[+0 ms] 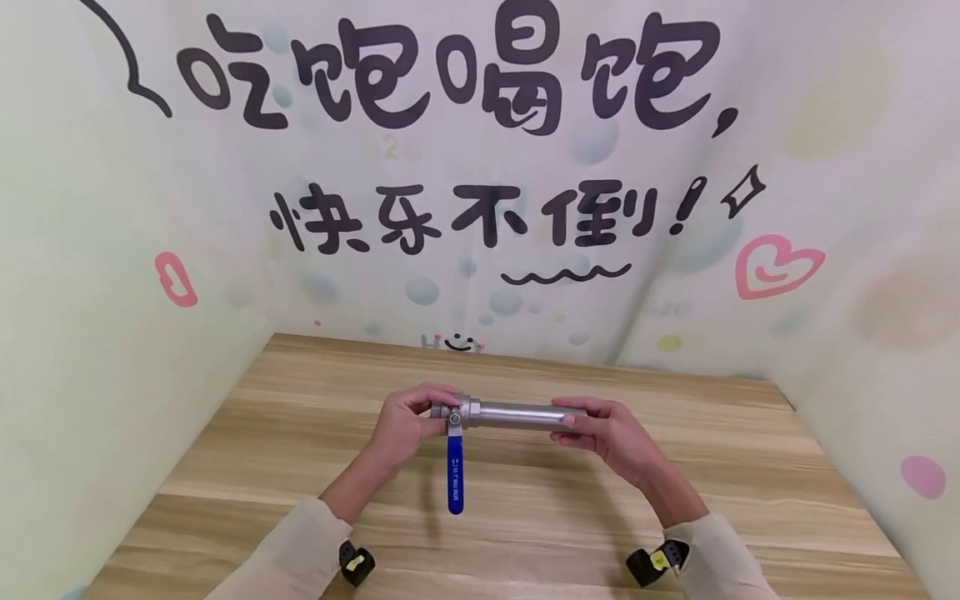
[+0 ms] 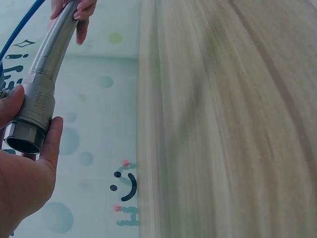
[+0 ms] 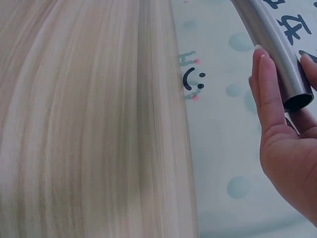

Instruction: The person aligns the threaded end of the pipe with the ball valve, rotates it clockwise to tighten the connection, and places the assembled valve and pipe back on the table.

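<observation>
A metal ball valve [image 1: 468, 410] with a long blue lever handle [image 1: 455, 475] is joined end to end with a steel pipe [image 1: 517, 414]. Both are held level above the table, and the lever points toward the person. My left hand [image 1: 399, 427] grips the valve body, thumb on the near side and fingers behind; the left wrist view shows the valve's hex end [image 2: 24, 136] with its opening facing the palm. At the pipe's other end, my right hand [image 1: 618, 437] holds the tube between thumb and fingers. Its hollow end [image 3: 298, 102] shows in the right wrist view.
Below the hands lies a wood-grain table [image 1: 525, 517], crossed by soft shadows. A pale printed backdrop [image 1: 465, 300] with black characters rises at its back edge and continues along both sides. Small black wrist cameras sit at both sleeves [image 1: 300, 542].
</observation>
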Demonstrator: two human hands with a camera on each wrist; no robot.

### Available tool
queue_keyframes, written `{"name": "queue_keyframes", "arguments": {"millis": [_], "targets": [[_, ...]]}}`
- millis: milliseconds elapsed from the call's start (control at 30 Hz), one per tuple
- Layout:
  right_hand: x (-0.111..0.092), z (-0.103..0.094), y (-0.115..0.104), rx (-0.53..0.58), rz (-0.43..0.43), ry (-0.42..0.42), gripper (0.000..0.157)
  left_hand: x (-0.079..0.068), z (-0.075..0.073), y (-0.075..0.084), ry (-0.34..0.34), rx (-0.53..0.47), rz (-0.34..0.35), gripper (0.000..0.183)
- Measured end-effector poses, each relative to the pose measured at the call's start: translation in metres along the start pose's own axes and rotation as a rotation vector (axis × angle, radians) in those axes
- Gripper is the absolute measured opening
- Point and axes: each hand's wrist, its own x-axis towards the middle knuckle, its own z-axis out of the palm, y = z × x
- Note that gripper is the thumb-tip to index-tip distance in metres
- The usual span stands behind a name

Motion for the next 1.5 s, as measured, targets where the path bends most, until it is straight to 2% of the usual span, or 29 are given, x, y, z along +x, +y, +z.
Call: {"name": "queue_keyframes", "arguments": {"millis": [300, 567, 967, 1267, 1500], "targets": [[0.0017, -0.0020, 0.0037, -0.013, -0.015, 0.011, 0.050, 0.0025, -0.0007, 0.0020, 0.011, 0.002, -0.012, 0.025], [0.0010, -0.0010, 0.0031, 0.022, -0.013, 0.034, 0.036, 0.0026, -0.0009, 0.0002, 0.008, 0.001, -0.014, 0.025], [0.0007, 0.0004, 0.0015, 0.046, -0.005, 0.040, 0.046, 0.0020, -0.0001, 0.0005, 0.007, 0.011, -0.014, 0.024], [0.0031, 0.0003, -0.0005, 0.054, 0.002, 0.054, 0.038, 0.0028, -0.0006, -0.0003, 0.008, 0.010, -0.033, 0.024], [0.0052, 0.0013, 0.0007, 0.049, 0.023, 0.035, 0.036, 0.0013, -0.0037, -0.0029, 0.010, 0.008, -0.003, 0.025]]}}
